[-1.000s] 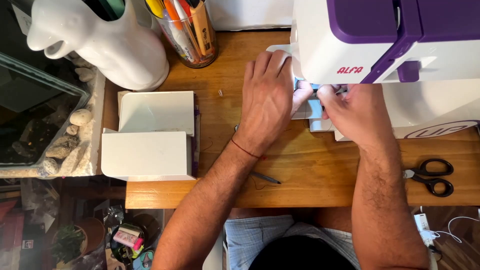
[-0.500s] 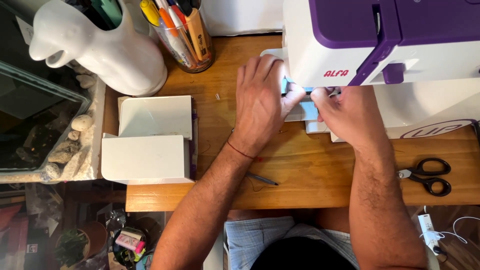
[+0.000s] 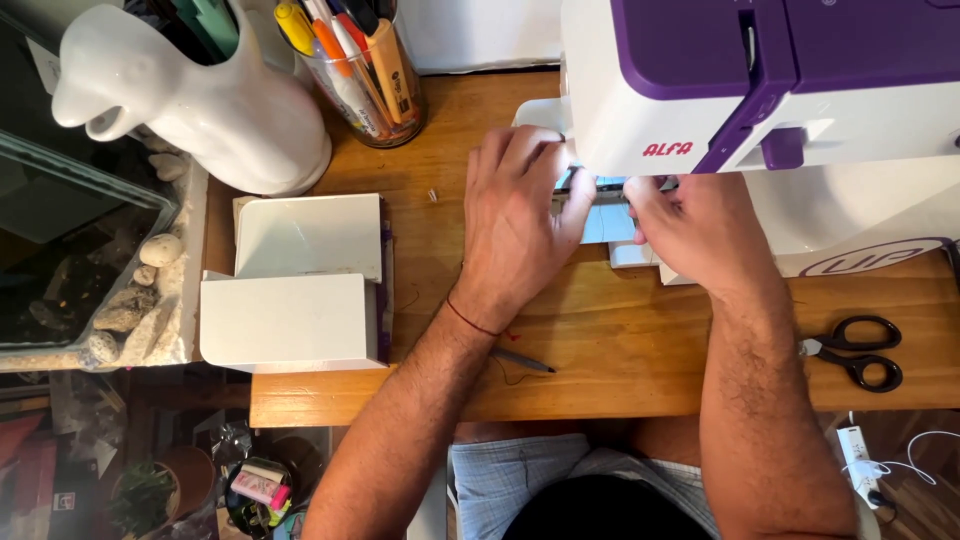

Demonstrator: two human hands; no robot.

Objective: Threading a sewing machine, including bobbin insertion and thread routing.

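Pale blue fabric piece [image 3: 606, 222], centre frame under the white-and-purple sewing machine [image 3: 760, 90]: our left hand [image 3: 515, 225] presses it flat, right hand [image 3: 695, 235] pinches it. We judge positioning under way; next needs steady feeding.

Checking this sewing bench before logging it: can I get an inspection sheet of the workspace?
Surface: wooden table, loose thread bits on it.
Job's things: white and purple sewing machine; pale blue fabric under its head.
Clutter: black scissors, white box, white jug, glass of markers, thin grey tool.
Hands: left hand flat on the fabric; right hand pinching at the needle area.
Cables: white cord by a power strip.
Surroundings: glass tank with stones, left.
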